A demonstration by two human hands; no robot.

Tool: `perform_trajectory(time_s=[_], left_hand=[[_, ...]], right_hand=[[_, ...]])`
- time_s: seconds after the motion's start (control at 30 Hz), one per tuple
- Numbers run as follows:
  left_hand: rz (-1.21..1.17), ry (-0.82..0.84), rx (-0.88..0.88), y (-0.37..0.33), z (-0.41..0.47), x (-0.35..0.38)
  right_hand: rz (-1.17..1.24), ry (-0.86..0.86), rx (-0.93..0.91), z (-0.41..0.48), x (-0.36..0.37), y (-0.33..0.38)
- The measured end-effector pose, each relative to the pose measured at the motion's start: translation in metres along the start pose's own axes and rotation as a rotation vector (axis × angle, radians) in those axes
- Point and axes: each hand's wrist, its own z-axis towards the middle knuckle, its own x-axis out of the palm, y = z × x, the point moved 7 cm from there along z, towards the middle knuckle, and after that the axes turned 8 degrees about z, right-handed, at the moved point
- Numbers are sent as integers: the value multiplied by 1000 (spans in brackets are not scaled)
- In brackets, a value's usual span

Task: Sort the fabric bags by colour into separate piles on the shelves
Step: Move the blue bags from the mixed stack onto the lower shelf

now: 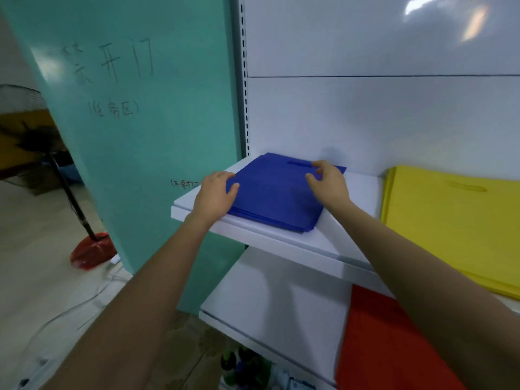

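Two grips work one blue pile (273, 195) of fabric bags on the upper shelf (281, 243). The left grip (215, 192) is grasping the pile's left edge, thumb on top and fingers at the side. The right grip (327, 182) lies on the pile's far right part with bent fingers, fingertips by the one slot handle (299, 163); I cannot tell whether it pinches the top bag or only presses it. Three piles show, one of each colour; the bags in each are too thin to count. One yellow pile (450, 220) lies right of the right grip on the same shelf, apart from the blue. One red pile (380, 347) lies below the right forearm on the lower shelf (275, 299); two shelves in all. Left of the left grip stands one teal panel (140, 136) with writing; further left, one fan (28, 122) on a red base (90, 249).
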Motion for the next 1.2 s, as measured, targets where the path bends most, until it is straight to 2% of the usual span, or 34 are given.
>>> perform_trajectory(time_s=[0.23, 0.37, 0.57, 0.77, 0.9, 1.07, 1.2], left_hand=[[11, 167, -37, 21, 51, 31], [93, 278, -40, 29, 70, 51], [128, 179, 2, 28, 76, 54], [-200, 234, -134, 45, 93, 55], [-307, 163, -175, 52, 100, 54], [-251, 60, -116, 47, 101, 46], [-139, 15, -43, 40, 99, 38]], right_hand=[[-102, -173, 196, 24, -5, -32], [-93, -181, 297, 28, 2, -49], [-65, -258, 399, 30, -1, -62], [-14, -291, 347, 30, -4, -63], [24, -353, 269, 26, -7, -53], [90, -445, 229, 22, -16, -45], [79, -457, 206, 19, -17, -42]])
